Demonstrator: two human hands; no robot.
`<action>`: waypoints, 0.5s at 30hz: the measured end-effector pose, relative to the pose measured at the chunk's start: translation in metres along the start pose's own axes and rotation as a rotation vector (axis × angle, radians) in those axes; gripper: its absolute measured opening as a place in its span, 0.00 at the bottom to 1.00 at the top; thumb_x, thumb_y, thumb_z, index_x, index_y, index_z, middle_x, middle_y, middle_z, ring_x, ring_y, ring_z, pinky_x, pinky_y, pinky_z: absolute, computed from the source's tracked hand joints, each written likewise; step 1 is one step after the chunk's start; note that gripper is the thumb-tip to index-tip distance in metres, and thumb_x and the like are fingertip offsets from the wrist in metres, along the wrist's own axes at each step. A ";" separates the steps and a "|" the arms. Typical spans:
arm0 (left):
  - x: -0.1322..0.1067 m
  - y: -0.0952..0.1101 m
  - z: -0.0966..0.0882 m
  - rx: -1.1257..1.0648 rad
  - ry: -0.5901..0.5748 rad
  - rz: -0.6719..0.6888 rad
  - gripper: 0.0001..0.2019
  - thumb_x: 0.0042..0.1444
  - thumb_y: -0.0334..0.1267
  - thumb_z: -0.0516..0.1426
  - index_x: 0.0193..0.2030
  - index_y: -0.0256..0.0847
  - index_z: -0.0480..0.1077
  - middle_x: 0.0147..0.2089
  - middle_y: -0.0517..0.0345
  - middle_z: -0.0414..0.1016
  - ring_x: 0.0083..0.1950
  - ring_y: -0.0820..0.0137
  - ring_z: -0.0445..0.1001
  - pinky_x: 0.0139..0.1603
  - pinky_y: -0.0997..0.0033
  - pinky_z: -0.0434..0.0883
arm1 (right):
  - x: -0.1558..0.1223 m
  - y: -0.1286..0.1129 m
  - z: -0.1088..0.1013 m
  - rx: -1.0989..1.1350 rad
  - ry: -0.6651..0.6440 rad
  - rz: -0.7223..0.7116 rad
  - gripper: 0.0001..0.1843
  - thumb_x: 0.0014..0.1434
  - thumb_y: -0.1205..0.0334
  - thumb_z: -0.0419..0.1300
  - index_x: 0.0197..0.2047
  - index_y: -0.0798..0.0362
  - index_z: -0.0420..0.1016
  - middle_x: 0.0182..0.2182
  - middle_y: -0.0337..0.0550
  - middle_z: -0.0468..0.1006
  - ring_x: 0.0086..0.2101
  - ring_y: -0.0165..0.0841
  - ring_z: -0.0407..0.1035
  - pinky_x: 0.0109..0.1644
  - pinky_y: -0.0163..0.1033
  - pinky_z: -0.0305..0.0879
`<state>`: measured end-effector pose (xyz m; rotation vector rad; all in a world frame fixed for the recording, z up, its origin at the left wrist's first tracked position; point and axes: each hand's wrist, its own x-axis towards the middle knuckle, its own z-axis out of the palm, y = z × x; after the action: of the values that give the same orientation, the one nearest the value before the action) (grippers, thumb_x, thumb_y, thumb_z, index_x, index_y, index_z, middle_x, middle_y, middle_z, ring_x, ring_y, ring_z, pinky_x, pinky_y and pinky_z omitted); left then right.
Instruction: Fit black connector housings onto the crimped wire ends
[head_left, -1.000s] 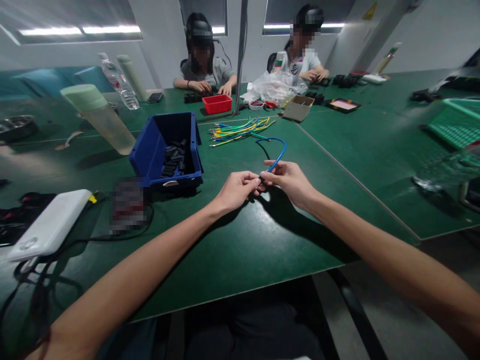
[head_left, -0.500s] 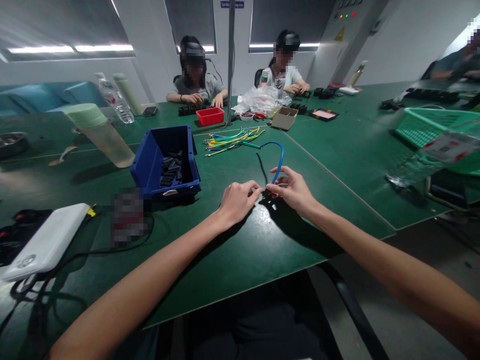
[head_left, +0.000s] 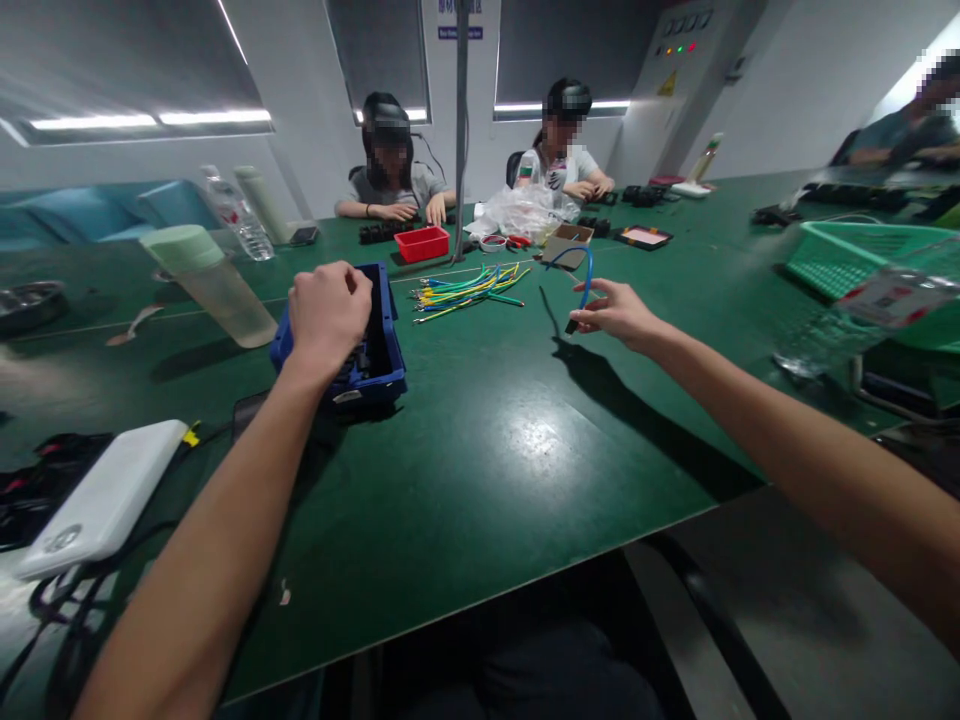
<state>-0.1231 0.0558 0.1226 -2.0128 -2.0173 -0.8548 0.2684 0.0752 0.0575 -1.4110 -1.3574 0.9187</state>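
My right hand (head_left: 616, 314) pinches a blue wire (head_left: 586, 273) that arcs up above it, with a small black end piece (head_left: 571, 326) hanging below the fingers. My left hand (head_left: 328, 312) is curled, fingers closed, over the open blue bin (head_left: 387, 345) that holds small black parts (head_left: 367, 357); whether it holds anything is hidden. A bundle of green, yellow and blue wires (head_left: 469, 285) lies on the green table (head_left: 487, 440) between and beyond my hands.
A pale green-capped bottle (head_left: 210, 285) stands left of the bin. A white power bank (head_left: 101, 500) with black cables lies near left. A red tray (head_left: 421, 243), cardboard box (head_left: 566, 243) and plastic bag (head_left: 521, 210) sit farther back, where two people work. A green basket (head_left: 862, 255) stands right.
My hands have parted: the left moved left to the blue bin, the right rose up and away with the blue wire. The view tilted upward.
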 end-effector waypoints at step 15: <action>0.000 -0.045 0.059 0.376 -0.637 0.101 0.20 0.52 0.36 0.52 0.51 0.35 0.73 0.49 0.34 0.76 0.48 0.47 0.76 0.44 0.59 0.71 | 0.048 0.058 -0.021 0.095 0.090 0.134 0.23 0.45 0.78 0.69 0.46 0.61 0.71 0.19 0.35 0.72 0.15 0.24 0.64 0.17 0.27 0.62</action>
<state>-0.1499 0.0884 0.0615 -2.3010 -2.1122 0.2229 0.3095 0.1229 0.0123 -1.4662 -1.1489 0.9820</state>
